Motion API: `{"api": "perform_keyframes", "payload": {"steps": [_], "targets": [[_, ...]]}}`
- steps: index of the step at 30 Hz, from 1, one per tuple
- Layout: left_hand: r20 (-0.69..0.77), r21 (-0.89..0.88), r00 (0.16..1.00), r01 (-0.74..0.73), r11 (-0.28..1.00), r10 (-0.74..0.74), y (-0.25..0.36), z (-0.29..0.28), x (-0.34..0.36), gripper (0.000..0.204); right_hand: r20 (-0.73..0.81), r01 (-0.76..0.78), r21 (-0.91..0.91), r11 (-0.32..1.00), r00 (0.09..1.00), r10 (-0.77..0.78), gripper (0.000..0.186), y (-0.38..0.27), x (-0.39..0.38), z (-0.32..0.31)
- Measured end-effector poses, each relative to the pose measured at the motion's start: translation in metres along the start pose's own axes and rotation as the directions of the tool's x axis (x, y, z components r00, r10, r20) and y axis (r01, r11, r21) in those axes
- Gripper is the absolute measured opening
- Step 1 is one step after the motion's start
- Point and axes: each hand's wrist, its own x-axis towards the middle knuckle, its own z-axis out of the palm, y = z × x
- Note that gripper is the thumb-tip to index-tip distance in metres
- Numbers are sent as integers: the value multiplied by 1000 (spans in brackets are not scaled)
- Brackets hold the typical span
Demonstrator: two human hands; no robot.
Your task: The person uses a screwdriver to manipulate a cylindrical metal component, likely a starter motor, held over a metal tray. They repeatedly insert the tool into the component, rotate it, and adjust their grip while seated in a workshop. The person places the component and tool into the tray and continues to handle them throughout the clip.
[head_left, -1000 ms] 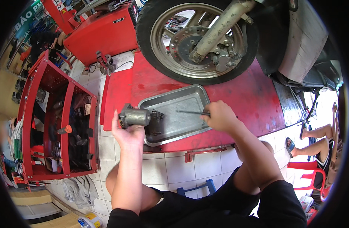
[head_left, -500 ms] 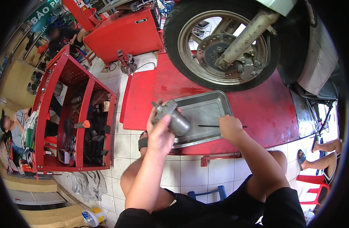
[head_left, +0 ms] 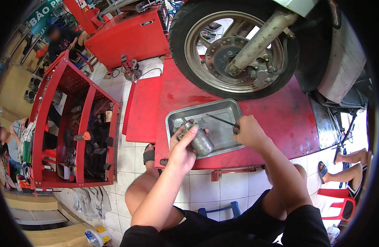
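Holding a grey metal cylinder [head_left: 197, 140], a small motor-like part, you keep it above the near left corner of the metal tray [head_left: 228, 108], tilted with its narrow end up and to the left. Your left hand [head_left: 182, 149] has its fingers clamped around the cylinder's lower side. Your right hand [head_left: 249, 131] sits at the tray's right edge, its fingers together on the handle of a thin screwdriver [head_left: 222, 121], whose shaft reaches over the tray toward the cylinder without touching it. The tray lies on a red lift platform [head_left: 276, 119]. Beyond the tray, a scooter's front wheel [head_left: 234, 49] stands on that platform. Left of the tray, well apart on the tiled floor, stands a red tool cart [head_left: 80, 127]; a blue stool [head_left: 216, 212] shows beneath you, nearer than the tray.
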Motion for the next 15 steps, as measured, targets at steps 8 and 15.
{"api": "perform_keyframes", "payload": {"steps": [8, 15], "targets": [[-143, -266, 986, 41, 963, -81, -21, -15, 21, 53, -96, 50, 259, 964, 995, -26, 17, -10, 1, -10], [154, -515, 988, 88, 853, -9, -8, -15, 17, 64, -49, 17, 355, 935, 999, 0, 18, -19, -1, -9]]}}
